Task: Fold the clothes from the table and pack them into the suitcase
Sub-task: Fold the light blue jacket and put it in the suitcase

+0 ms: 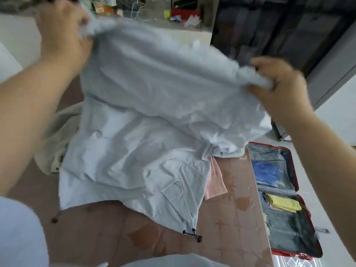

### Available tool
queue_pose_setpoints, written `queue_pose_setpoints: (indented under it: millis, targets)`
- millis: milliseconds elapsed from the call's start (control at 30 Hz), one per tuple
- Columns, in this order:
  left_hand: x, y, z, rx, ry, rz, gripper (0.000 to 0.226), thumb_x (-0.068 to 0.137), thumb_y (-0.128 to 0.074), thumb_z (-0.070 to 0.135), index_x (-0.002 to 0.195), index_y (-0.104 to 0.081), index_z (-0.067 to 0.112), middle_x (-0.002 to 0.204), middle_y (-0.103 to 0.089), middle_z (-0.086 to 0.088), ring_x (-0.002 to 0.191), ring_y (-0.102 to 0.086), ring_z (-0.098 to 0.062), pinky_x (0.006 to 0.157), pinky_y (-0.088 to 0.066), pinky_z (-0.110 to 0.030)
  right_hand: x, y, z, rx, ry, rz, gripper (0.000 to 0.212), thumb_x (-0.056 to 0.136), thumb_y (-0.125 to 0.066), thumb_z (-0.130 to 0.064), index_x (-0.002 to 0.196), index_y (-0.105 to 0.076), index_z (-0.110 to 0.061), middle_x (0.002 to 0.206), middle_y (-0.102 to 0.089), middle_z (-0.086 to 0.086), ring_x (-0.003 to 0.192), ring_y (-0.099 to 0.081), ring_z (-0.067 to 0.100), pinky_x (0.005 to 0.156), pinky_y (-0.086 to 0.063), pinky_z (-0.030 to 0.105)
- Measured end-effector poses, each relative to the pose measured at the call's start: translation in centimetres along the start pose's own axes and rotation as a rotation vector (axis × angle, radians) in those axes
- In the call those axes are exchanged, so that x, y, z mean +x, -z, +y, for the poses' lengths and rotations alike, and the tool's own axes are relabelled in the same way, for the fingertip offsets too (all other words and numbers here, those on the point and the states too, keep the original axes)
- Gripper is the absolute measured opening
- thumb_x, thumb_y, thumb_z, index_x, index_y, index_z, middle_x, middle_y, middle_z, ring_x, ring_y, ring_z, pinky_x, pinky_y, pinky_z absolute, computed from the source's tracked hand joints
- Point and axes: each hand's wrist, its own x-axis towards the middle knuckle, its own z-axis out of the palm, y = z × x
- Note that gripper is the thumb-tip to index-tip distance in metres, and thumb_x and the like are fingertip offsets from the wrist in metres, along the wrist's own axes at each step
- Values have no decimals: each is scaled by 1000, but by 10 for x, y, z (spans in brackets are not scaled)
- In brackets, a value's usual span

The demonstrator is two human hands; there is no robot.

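Two fistfuls of cloth, one per hand: left hand (63, 33) up at 11 o'clock, fingers curled round a bunched edge of the pale blue jacket (146, 105); right hand (279, 81) at 2 o'clock, fingers clamped on the opposite edge the same way. Lifted and stretched along the top, draping down, lower half resting on the table (231, 218) at centre, partly over a pink garment (215, 182) and beside a beige garment (55, 132) at 9 o'clock. Looks thin, light, wholly limp, quick to crease, perhaps a little slick. Calls for spread, not strength: best taken at corners or shoulder seams and kept taut against sag. Worth minding the drawcord toggles (192, 235) at 6 o'clock, likely to swing or snag. Red suitcase (294, 164) open on the floor at 4 o'clock, yellow folded piece (283, 204) already inside.
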Motion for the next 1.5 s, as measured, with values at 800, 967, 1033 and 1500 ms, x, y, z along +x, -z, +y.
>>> queue_pose_setpoints:
  millis: [800,967,1033,1500]
  targets:
    - [-280,22,-40,1,-24,-1074,63,84,-57,51,140,-33,38,99,-63,22,91,-55,7,88,-34,-8,-113,-149,-48,-330,155,-876,77,85,-55,-53,147,-21,-23,153,-23,0,142,-16,19,115,3,34]
    - [-217,15,-8,-281,-1,-717,26,89,-56,37,113,-62,29,77,-60,15,71,-56,-2,65,-43,-22,-115,-160,-54,-663,193,-1409,52,95,-31,-53,123,-52,-16,124,-58,4,125,-43,23,114,-5,47]
    - [-188,1,8,-365,-105,-537,29,90,-58,23,118,-61,18,98,-66,4,91,-61,-17,81,-44,-29,-122,-141,-68,-546,212,-1690,46,96,-34,-47,108,-60,-11,116,-61,6,103,-53,23,106,-28,40]
    - [-177,-34,40,-346,-420,-994,22,87,-63,35,107,-69,31,94,-67,17,80,-49,2,80,-39,-17,-41,-196,14,-75,-474,-988,33,97,-45,-32,123,-54,-15,113,-59,7,100,-55,23,78,-42,26]
